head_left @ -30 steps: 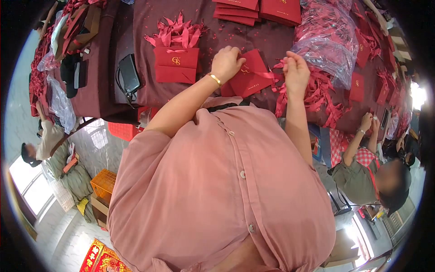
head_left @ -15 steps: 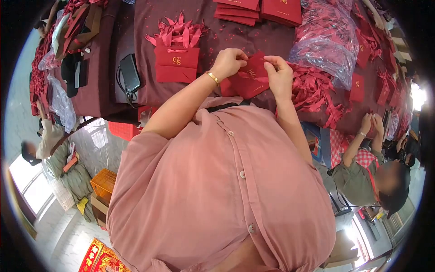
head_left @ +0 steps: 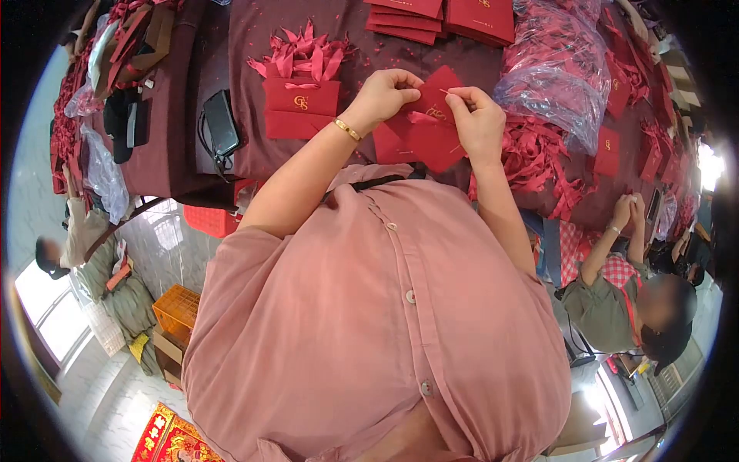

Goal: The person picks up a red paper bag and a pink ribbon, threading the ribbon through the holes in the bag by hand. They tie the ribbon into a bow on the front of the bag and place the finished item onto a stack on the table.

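Observation:
Between my hands is a small red gift bag [head_left: 441, 144] with gold lettering, turned at a slant. A pink-red ribbon [head_left: 419, 118] lies across its front. My left hand [head_left: 390, 94], gold bracelet at the wrist, is closed with thumb and fingers pinched at the bag's left edge. From the other side my right hand [head_left: 479, 123] pinches near the upper right edge; whether a ribbon end is also in those fingertips is too small to tell. Beneath the held bag, more red card [head_left: 394, 145] shows at the lower left.
Left of my hands lie red bags [head_left: 300, 115] with ribbons fanned out above. Stacked red bags [head_left: 481, 19] lie at the back. A plastic-wrapped bundle [head_left: 550, 85] and a ribbon heap [head_left: 531, 158] are on the right. A black phone-like case [head_left: 221, 123] sits left. Co-workers are on both sides.
The bag has turned and its upper corner now points higher between my hands. My left hand has shifted slightly up, and my right hand slightly to the right.

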